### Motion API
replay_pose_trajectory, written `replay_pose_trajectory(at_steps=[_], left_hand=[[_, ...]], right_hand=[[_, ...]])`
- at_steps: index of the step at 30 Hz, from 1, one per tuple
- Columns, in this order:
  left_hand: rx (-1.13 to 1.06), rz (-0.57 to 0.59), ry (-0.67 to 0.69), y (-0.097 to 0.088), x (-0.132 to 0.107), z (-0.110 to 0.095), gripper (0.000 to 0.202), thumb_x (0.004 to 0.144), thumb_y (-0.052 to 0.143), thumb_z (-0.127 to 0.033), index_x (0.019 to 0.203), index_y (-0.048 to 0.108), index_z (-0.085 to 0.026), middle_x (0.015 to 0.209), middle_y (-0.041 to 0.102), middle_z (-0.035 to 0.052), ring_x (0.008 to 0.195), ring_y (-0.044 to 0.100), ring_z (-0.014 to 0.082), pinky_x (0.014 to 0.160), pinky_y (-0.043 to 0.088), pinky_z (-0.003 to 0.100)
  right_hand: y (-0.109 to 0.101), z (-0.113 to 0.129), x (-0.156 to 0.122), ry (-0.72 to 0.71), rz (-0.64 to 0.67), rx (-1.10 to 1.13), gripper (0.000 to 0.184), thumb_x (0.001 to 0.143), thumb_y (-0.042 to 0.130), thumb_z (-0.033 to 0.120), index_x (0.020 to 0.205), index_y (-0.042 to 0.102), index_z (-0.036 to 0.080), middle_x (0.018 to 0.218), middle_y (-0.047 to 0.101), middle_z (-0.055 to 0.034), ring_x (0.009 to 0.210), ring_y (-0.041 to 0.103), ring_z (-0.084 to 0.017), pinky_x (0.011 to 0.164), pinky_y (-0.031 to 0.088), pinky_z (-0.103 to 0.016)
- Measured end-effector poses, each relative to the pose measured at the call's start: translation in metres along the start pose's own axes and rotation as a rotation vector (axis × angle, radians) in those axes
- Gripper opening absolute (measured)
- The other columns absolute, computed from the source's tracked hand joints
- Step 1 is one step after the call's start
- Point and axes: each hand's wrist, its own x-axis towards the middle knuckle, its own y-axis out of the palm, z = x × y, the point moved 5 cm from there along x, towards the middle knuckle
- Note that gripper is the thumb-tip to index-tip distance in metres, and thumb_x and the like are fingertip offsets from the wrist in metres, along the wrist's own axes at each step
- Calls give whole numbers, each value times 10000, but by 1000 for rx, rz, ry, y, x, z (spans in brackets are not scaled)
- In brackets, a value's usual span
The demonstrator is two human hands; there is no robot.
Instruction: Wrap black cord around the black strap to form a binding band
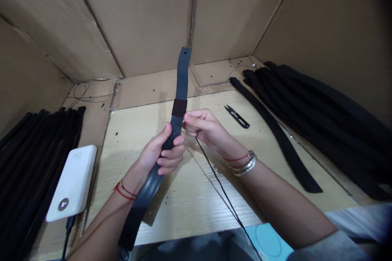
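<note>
My left hand [167,151] is wrapped round a long dark strap [183,75], which slants up and away from me above the table. Near its far end the strap has a small hole. A dark brown band [179,107] encircles it just beyond my left fingers. At the right edge of that band my right hand [203,126] is closed in a pinch, thumb against finger. A thin black cord [219,179] runs from beneath the right hand down toward my lap. What the right fingertips hold is too small to make out.
Black thread snips [237,116] lie on the pale table [147,122]. To their right are a single black strip [275,134] and a pile of black strips [321,126]. On the left, a white power bank [73,183] with a cable lies beside more black strips [39,163]. Cardboard walls [147,20] enclose the back.
</note>
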Motion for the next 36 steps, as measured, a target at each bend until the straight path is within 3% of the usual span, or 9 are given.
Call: replay_pose_trajectory(at_steps=[5,10,13,18,22,27,32,34,36], left_hand=[[-142,144,-42,11,-4,8,398,928,514,-485,692,402,-184,441,195,-114,286,43,14,231,259,96],[-217,240,-140,20,-7,21,468,904,505,-562,644,389,-191,402,247,-95,241,83,21,200,236,125],[-50,95,-102,16,-3,24,491,889,474,-635,741,511,-168,441,309,-80,276,173,29,242,292,129],[412,-314,147,5,-3,11,487,859,528,-647,885,536,-160,507,420,-63,368,345,52,348,374,145],[608,-545,290,1,-7,-2,385,843,646,-508,812,490,-158,492,313,-99,381,242,21,347,237,106],[399,-413,332,-4,0,0,401,877,588,-541,819,492,-156,507,258,-106,384,176,23,336,232,110],[-97,-8,129,1,3,14,425,834,667,-509,730,432,-171,477,195,-118,360,16,9,287,136,93],[-105,69,112,2,2,16,465,845,631,-546,679,383,-189,428,136,-130,321,-47,10,249,45,115],[-116,107,42,3,3,22,506,814,642,-595,657,400,-179,407,151,-128,314,-37,0,256,20,117]], right_hand=[[7,-11,-4,57,13,150,411,807,734,419,640,522,110,517,250,67,477,211,-42,461,157,-189],[10,-15,-11,94,-58,273,345,663,839,414,796,686,135,657,519,14,570,416,-58,531,355,-165],[9,-12,-10,86,-52,238,352,682,826,434,774,663,135,620,516,19,496,410,-59,453,333,-174],[4,-7,-5,67,-79,216,384,705,821,403,702,550,131,520,361,65,419,250,-42,389,201,-178],[0,-7,-3,31,-185,203,399,755,792,320,633,463,128,509,253,81,462,161,-37,445,147,-182],[0,-15,-5,87,-266,234,370,749,790,357,693,496,139,511,246,77,466,199,-52,466,170,-193],[10,-11,-11,92,-249,148,344,731,789,433,795,609,146,563,375,40,488,259,-67,479,208,-202],[13,-9,-15,109,-251,140,413,700,807,462,957,686,162,579,401,34,495,276,-68,483,215,-198],[13,-8,-17,130,-256,146,454,652,838,468,951,725,145,554,361,41,490,263,-60,478,214,-192]])
